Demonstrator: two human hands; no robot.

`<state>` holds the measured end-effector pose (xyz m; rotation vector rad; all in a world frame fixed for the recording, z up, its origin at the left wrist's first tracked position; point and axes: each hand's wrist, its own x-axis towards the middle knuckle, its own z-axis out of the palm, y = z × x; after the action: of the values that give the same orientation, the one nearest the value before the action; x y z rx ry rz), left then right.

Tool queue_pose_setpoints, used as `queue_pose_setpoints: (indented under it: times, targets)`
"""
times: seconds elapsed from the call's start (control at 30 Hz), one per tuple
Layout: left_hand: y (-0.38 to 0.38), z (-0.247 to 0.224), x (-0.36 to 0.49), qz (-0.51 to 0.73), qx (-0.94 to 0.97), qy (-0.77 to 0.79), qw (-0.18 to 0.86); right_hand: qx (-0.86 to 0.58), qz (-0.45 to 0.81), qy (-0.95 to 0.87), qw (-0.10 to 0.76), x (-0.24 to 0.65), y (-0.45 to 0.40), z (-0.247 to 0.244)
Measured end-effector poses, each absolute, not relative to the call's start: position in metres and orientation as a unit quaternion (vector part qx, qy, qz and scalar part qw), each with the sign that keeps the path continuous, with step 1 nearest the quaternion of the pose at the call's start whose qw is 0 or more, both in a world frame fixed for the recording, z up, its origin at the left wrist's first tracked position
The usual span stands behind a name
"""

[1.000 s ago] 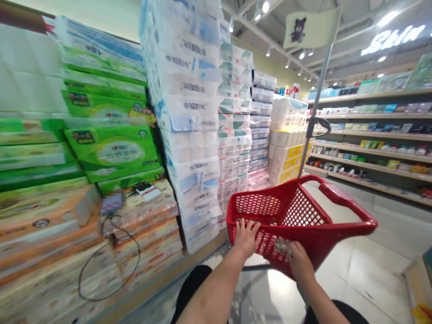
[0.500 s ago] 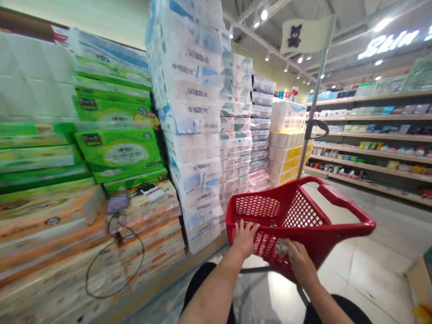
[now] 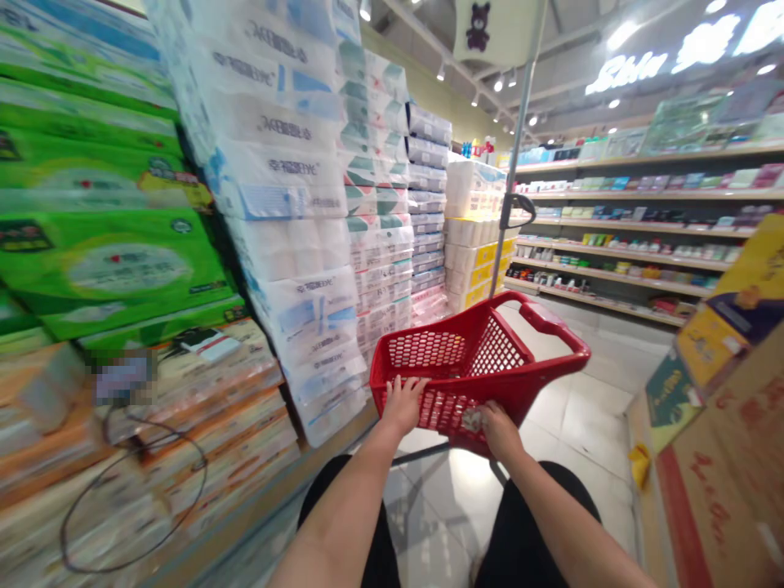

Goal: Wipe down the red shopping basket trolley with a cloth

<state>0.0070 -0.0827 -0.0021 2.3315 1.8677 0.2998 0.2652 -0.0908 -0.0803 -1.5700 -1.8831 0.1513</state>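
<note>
A red plastic shopping cart (image 3: 453,371) with perforated basket walls stands just ahead of me. My left hand (image 3: 402,406) grips the top rim of its near side, fingers hooked over the edge. Lower on that side wall, my right hand (image 3: 501,434) presses a crumpled pale cloth (image 3: 472,420) against the perforated plastic. Its fingers are closed around the cloth and partly hidden. From the cart's far end rises a metal pole (image 3: 518,151) that carries a cream flag (image 3: 499,33) with a bear on it.
Tall stacks of toilet paper packs (image 3: 294,204) and green tissue packs (image 3: 116,253) line the left. A black cable (image 3: 138,563) loops over orange-and-white packs (image 3: 214,376) there. Stocked shelves (image 3: 625,196) stand at the back right, with cardboard boxes (image 3: 728,457) at the near right.
The view has turned to the right, so the cart and stacks appear farther left and boxes have come into sight at the right. Both hands keep their places on the cart.
</note>
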Motion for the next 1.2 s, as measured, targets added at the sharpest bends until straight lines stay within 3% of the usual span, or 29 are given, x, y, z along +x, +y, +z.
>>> queue_pose_setpoints:
  times: [0.13,0.37,0.57,0.7,1.07,1.2]
  targets:
    - [-0.079,-0.001,0.011,0.083,0.767,0.634,0.049,-0.593,0.026,-0.687,0.419,0.270,-0.095,-0.070]
    - [-0.074,-0.011,0.014,0.090,0.765,0.637,0.007,-0.590,0.048,-0.650,0.478,0.286,-0.095,-0.078]
    - [-0.065,-0.015,0.015,0.098,0.760,0.643,-0.008,-0.636,0.119,-0.641,0.412,0.291,-0.090,-0.082]
    - [-0.054,-0.014,0.018,0.081,0.756,0.650,-0.007,-0.640,0.117,-0.613,0.449,0.290,-0.087,-0.085]
    - [-0.045,-0.019,0.023,0.060,0.764,0.641,-0.027,-0.641,0.099,-0.632,0.425,0.274,-0.077,-0.076]
    - [-0.047,-0.020,0.024,0.060,0.769,0.635,-0.042,-0.619,0.088,-0.631,0.460,0.271,-0.072,-0.078]
